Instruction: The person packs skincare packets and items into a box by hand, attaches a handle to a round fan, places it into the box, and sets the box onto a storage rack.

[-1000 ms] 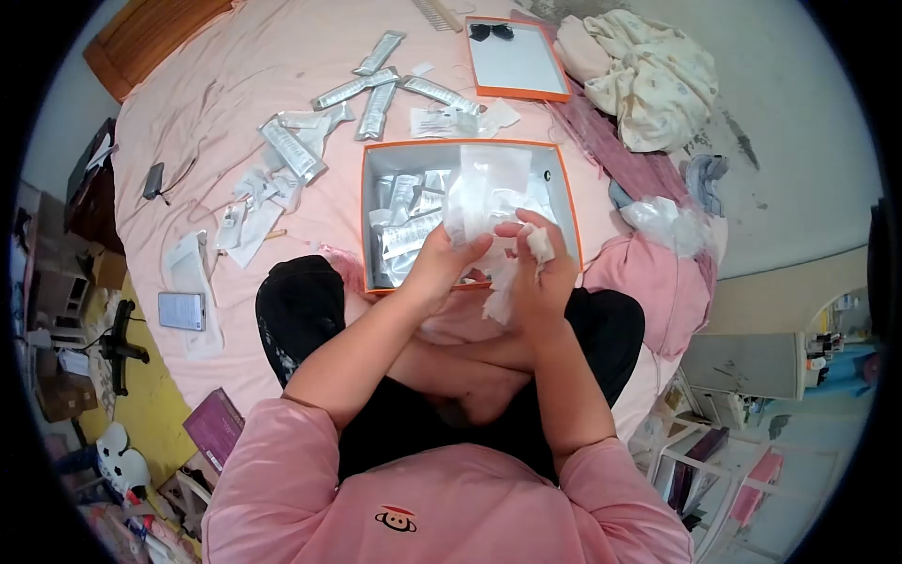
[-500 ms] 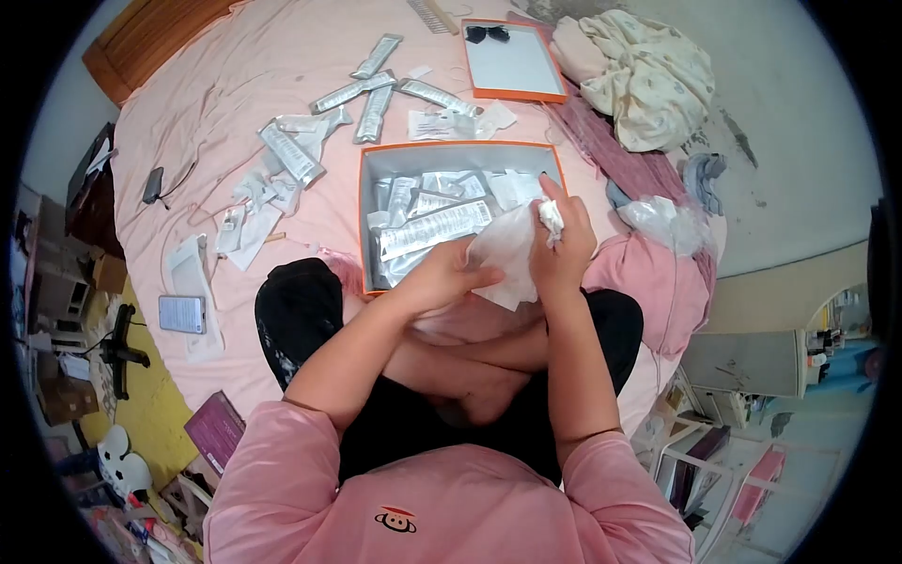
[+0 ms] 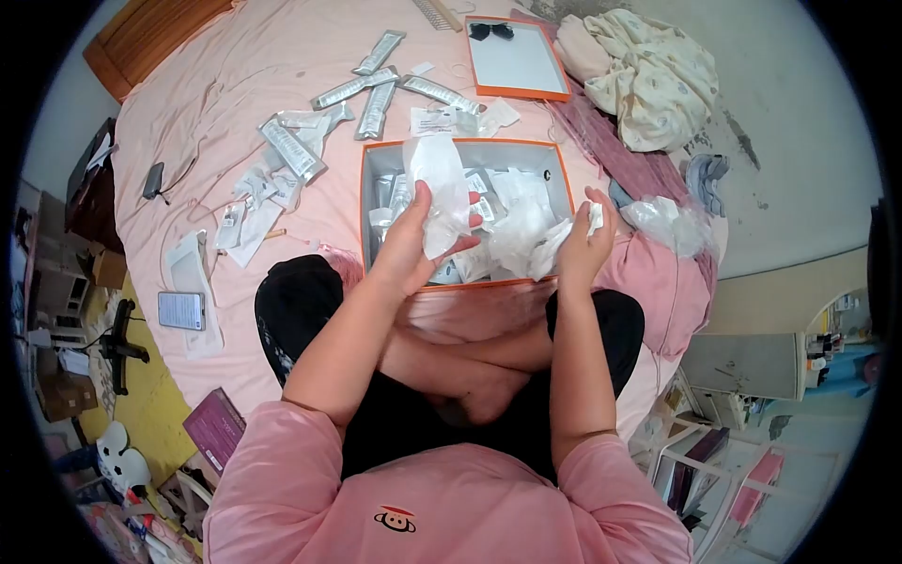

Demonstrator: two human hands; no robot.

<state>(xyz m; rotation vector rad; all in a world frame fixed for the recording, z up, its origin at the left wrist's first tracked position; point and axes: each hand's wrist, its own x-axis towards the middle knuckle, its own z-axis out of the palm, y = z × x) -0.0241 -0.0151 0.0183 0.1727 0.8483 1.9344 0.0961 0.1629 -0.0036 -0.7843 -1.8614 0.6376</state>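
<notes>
My left hand (image 3: 409,246) is over the box's left half, a thin, see-through white sheet (image 3: 435,183) held between thumb and fingers, its top standing up. My right hand (image 3: 584,249), at the box's right front corner, is closed around a small crumpled white wad (image 3: 596,218). White crumpled material (image 3: 552,248) lies against its fingers; whether it joins the wad I cannot tell. Between my hands, the orange-rimmed box (image 3: 564,188) contains silver sachets (image 3: 399,191) and more thin white crumpled material (image 3: 519,226).
Several long silver sachets (image 3: 378,108) and torn white wrappers (image 3: 258,183) are scattered over the pink bedsheet (image 3: 225,94). Behind the box lies its lid (image 3: 515,61) with sunglasses (image 3: 490,31) on it. A phone (image 3: 181,310) is at left, clear plastic (image 3: 669,226) at right.
My left hand has risen over the box, lifting a white sheet upright. My right hand has moved right and slightly down with the wad. More white material now covers the sachets.
</notes>
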